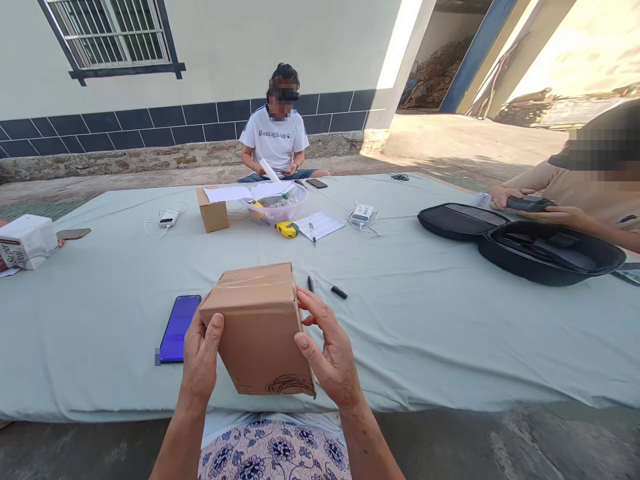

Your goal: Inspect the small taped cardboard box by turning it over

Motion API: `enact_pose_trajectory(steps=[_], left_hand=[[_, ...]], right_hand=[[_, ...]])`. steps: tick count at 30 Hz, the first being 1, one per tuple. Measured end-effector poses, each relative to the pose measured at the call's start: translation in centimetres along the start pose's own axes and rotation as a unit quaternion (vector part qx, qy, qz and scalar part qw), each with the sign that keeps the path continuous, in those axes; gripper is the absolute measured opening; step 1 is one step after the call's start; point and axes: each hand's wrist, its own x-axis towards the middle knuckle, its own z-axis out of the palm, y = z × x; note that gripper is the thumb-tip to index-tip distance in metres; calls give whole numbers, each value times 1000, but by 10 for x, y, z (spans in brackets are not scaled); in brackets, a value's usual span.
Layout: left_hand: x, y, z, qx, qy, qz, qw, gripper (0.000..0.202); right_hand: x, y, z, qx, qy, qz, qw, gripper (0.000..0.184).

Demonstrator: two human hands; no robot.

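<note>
I hold a taped brown cardboard box (pixel 257 327) tilted up over the near edge of a pale green sheet (pixel 425 320). My left hand (pixel 201 357) grips its left side, thumb on the front face. My right hand (pixel 330 347) clasps the right edge, fingers curled against the side. A phone with a purple screen (pixel 179 327) lies flat just left of the box. A black pen (pixel 311 284) and a black pen cap (pixel 339 292) lie just beyond the box.
Across the sheet a person in a white shirt (pixel 275 137) sits behind a small open carton (pixel 213 210), a clear bowl (pixel 277 203), a yellow tape measure (pixel 287 229) and papers (pixel 320 225). At right another person's hands (pixel 530 207) work over an open black case (pixel 525 243). A white box (pixel 27 241) sits far left.
</note>
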Motion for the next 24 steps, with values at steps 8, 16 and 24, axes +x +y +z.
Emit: enact_pose_trajectory(steps=[8,16,24], left_hand=[[7,-3,0,-100,10,-90,991,65],[5,-4,-1,-116,-13,-109,987,61],[0,2,4,-109,-86,-119,983,72]], right_hand=[[2,4,-9,32,-79,-3,996,67],[-1,12,-6,63,-75,103,990,78],[0,20,1,204,11,162,965,80]])
